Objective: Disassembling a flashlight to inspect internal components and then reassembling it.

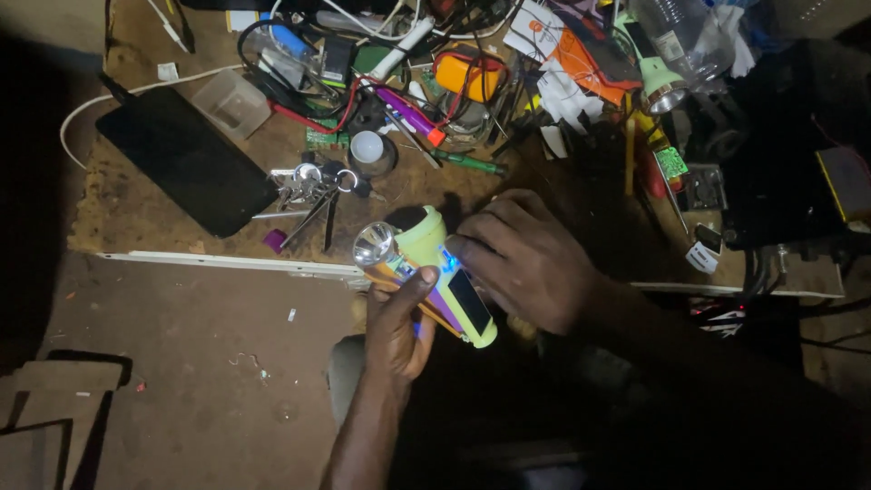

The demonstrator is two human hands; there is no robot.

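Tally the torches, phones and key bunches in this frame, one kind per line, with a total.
Torches: 2, one yellow-green torch held in both the left hand and right hand, one pale green torch on the bench
Black phone: 1
Key bunch: 1
Total: 4

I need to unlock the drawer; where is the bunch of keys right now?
In the head view, the bunch of keys lies on the workbench, left of centre, between the black phone and the small round white-topped lamp, just above the hand-held torch.
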